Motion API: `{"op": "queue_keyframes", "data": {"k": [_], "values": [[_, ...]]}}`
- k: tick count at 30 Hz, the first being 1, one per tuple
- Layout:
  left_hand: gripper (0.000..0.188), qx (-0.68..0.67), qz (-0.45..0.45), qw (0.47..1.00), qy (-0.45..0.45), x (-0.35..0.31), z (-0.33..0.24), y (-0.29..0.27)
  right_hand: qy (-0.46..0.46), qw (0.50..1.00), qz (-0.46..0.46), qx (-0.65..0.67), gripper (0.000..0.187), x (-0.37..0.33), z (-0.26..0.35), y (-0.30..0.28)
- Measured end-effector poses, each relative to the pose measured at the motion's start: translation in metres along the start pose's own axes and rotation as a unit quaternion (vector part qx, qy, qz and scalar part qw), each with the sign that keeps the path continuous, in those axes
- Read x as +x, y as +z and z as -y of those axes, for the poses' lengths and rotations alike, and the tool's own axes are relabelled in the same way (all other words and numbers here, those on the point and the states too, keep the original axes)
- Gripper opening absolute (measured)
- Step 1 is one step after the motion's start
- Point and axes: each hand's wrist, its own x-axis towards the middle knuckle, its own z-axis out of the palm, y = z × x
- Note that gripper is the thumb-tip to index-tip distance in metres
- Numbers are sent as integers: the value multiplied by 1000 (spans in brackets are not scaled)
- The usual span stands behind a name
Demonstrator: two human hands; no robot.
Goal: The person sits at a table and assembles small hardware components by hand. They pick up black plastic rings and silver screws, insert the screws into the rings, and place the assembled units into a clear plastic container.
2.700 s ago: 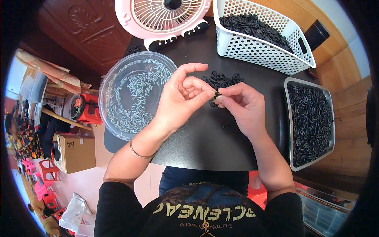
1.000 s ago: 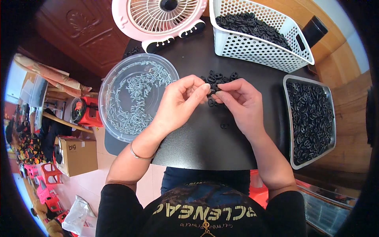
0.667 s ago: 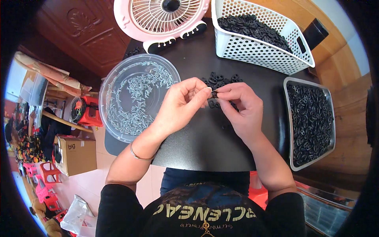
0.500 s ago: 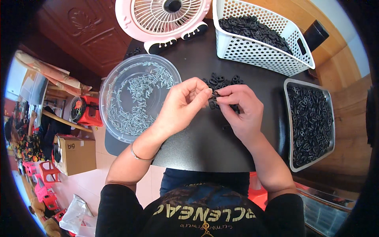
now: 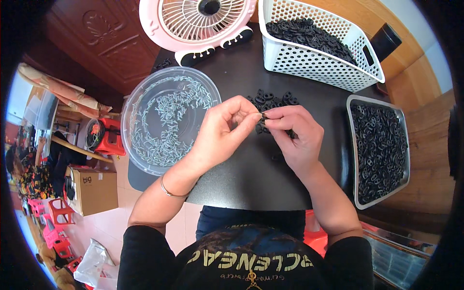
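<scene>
My left hand (image 5: pixel 226 126) and my right hand (image 5: pixel 298 134) meet fingertip to fingertip above the dark table, both in a pinch. A small black plastic piece shows partly between the fingertips, gripped by my right hand. Whatever the left fingers hold is too small and covered to name. Just beyond my hands lies a loose pile of black plastic pieces (image 5: pixel 267 98), each with holes in it. Left of my left hand, a round clear tub (image 5: pixel 126 126) holds many short silvery screw-like pins (image 5: pixel 169 107).
At the back right a white perforated basket (image 5: pixel 309 72) holds more black pieces. A metal tray (image 5: pixel 352 145) at the right is filled with them too. A pink fan (image 5: pixel 152 24) stands at the back. Below the tub, a cardboard box (image 5: pixel 99 191) sits on the floor.
My fingertips have drawn slightly closer, so less of the small black piece shows between them. The rest of the table looks unchanged.
</scene>
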Motion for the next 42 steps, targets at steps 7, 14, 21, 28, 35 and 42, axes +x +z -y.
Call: {"op": "queue_keyframes", "data": {"k": [7, 14, 21, 28, 35, 42], "values": [[14, 120, 10, 992, 36, -1, -12, 13, 204, 962, -78, 166, 21, 6, -3, -8], [28, 315, 202, 910, 180, -13, 10, 37, 219, 944, -80, 232, 16, 9, -15, -13], [19, 309, 182, 920, 160, -14, 11, 31, 245, 938, -41, 241, 13, 7, -15, -12], [16, 406, 160, 883, 175, -15, 6, 30, 263, 935, -22, 235, 13, 21, -2, -18], [16, 26, 101, 994, -43, -4, -2, 14, 274, 929, -28, 248, 14, 15, -3, -16], [7, -361, 1, 918, -167, 5, -3, 0, 291, 906, 4, 306, 15, 10, -4, -16]]}}
